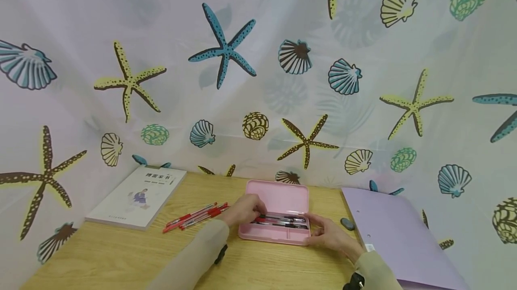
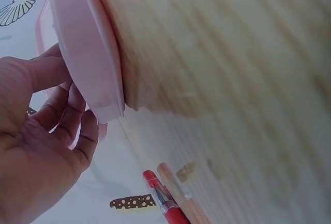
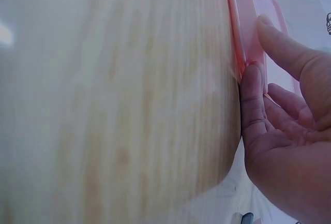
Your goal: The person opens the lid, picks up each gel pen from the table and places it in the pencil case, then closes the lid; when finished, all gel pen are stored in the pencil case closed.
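Head view: an open pink pencil case (image 1: 278,231) lies on the wooden table (image 1: 121,258) between a book (image 1: 137,195) and a lilac folder (image 1: 400,236), pens (image 1: 282,221) inside, red pens (image 1: 195,216) just beside. Left hand (image 1: 244,209) curls over its left end; right hand (image 1: 329,232) grips the right corner.

Left wrist view: bent fingers (image 2: 72,115) touch the case's edge (image 2: 90,53).

Right wrist view: fingers (image 3: 253,105) press the rim (image 3: 240,38), apparently pinching.

Count of things on the wooden tabletop (image 1: 121,258)

One pink pencil case (image 1: 278,200), one book (image 1: 137,196), one lilac folder (image 1: 400,236), one grey eraser (image 1: 347,223); loose red pens (image 1: 195,215), number unclear.
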A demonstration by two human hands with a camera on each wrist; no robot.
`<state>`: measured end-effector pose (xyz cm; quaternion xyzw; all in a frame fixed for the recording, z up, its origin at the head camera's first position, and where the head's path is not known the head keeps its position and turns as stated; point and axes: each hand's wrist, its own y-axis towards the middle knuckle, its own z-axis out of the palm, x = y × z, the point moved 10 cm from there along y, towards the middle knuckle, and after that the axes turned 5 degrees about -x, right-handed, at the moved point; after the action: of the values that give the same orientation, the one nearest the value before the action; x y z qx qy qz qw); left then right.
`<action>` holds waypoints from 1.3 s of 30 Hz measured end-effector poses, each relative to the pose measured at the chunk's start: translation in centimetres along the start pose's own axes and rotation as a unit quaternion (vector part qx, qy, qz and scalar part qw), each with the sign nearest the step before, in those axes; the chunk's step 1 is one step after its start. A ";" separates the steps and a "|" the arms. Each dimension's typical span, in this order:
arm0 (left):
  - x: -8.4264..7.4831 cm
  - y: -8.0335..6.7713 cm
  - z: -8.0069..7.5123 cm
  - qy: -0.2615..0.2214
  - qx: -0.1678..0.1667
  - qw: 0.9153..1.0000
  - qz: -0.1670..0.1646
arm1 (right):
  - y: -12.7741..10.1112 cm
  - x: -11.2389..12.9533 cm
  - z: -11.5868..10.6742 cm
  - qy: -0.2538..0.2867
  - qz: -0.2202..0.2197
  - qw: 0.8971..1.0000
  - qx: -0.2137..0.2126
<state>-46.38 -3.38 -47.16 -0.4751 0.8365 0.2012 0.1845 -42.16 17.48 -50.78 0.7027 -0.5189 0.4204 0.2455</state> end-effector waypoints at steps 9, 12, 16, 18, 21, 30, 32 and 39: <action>0.9 -0.2 -0.4 -0.033 -0.011 0.999 -0.021 | 0.0 0.0 0.1 -0.006 -0.004 1.000 0.000; 0.6 -0.3 -0.9 -0.036 -0.023 0.999 -0.002 | 0.0 0.0 0.0 -0.005 -0.005 1.000 -0.001; 0.5 -0.3 -1.3 -0.038 -0.031 0.999 0.005 | 0.0 0.0 -0.1 -0.002 -0.005 1.000 -0.001; 0.4 -0.4 -1.4 -0.038 -0.031 0.999 0.002 | 0.0 0.0 -0.1 0.001 -0.004 1.000 0.000; 0.4 -0.4 -1.4 -0.039 -0.028 0.999 -0.002 | 0.1 -0.1 0.0 0.005 -0.004 1.000 0.001; 2.1 -0.8 -2.4 -0.082 -0.057 0.995 -0.022 | 0.3 0.1 0.0 0.002 -0.015 1.000 0.001; 2.5 -1.1 -2.6 -0.095 -0.060 0.993 -0.028 | 0.1 0.1 -0.1 0.005 -0.014 1.000 0.000; 4.3 -2.9 -3.8 -0.132 -0.070 0.986 -0.068 | -0.1 0.0 0.1 -0.001 -0.006 1.000 -0.001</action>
<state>-46.41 -9.77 -46.58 -0.5122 0.7545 0.3066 0.2728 -42.07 17.43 -50.80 0.7059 -0.5156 0.4177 0.2478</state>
